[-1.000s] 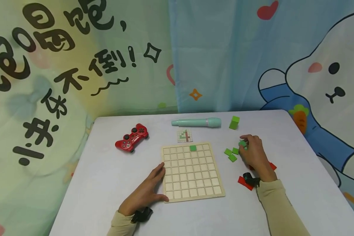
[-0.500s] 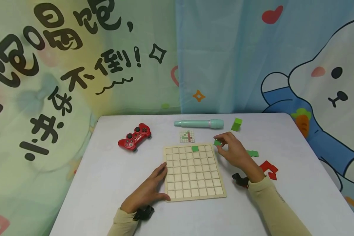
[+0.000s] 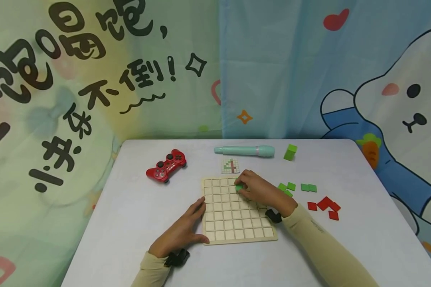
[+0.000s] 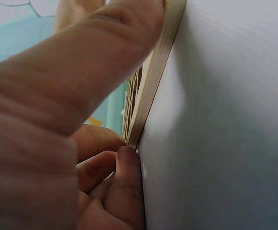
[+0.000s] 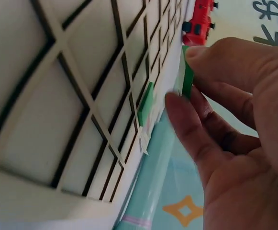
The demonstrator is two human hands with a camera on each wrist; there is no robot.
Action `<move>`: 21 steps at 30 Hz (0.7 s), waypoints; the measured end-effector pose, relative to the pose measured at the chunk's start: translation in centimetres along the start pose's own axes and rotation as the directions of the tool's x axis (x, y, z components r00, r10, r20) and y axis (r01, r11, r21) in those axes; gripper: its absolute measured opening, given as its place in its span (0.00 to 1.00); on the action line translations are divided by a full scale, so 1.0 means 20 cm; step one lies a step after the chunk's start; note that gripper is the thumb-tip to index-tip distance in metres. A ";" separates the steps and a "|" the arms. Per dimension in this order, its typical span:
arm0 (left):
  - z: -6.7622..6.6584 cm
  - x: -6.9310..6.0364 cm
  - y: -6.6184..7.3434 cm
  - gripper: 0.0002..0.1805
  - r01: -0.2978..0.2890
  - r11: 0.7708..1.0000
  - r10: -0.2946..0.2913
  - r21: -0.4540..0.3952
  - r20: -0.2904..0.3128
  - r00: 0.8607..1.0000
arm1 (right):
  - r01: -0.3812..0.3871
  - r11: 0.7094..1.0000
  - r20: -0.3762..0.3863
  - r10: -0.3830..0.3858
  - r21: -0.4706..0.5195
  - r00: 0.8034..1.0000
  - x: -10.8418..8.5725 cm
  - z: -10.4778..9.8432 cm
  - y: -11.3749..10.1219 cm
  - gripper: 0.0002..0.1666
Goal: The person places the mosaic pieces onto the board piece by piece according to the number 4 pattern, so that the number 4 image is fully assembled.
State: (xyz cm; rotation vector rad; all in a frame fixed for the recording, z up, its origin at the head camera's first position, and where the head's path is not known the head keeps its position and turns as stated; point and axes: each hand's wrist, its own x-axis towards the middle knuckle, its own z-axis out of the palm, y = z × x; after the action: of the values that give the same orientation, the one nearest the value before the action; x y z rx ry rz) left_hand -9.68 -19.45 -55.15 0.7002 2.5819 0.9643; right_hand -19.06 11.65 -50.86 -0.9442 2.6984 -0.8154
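Observation:
A wooden grid board [image 3: 225, 235] lies on the white table. At its left side my left hand [image 3: 182, 231] rests, thumb and fingers touching the board's edge; the left wrist view shows the fingertips against that wooden edge [image 4: 160, 62]. My right hand [image 3: 260, 190] is over the upper part of the board, pinching a green square tile [image 5: 188, 74] between thumb and fingers, held off the surface. Another green tile [image 5: 147, 104] sits in a square of the board near its far side. The right hand covers part of the board's upper right in the head view.
Loose green tiles [image 3: 309, 187] and red tiles [image 3: 325, 203] lie right of the board. Behind it are a small pattern card [image 3: 230, 166], a teal pen-shaped tube [image 3: 244, 150] and a green block [image 3: 290, 152]. A red game controller [image 3: 167, 166] lies at the left.
My right hand has picked up a green tile from the loose ones on the right and carried it left over the board. The left hand has stayed at the board's edge.

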 end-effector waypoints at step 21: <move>-0.01 0.00 0.00 0.64 -0.005 1.000 0.005 -0.016 0.013 1.000 | -0.016 0.998 -0.003 0.017 0.066 1.000 0.07 0.06 0.03 0.19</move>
State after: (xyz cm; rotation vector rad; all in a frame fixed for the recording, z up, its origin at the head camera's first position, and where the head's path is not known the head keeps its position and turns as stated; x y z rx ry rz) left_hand -9.82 -19.52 -55.04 0.7070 2.5596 0.9774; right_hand -19.97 10.62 -52.16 -0.9056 2.6607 -0.8983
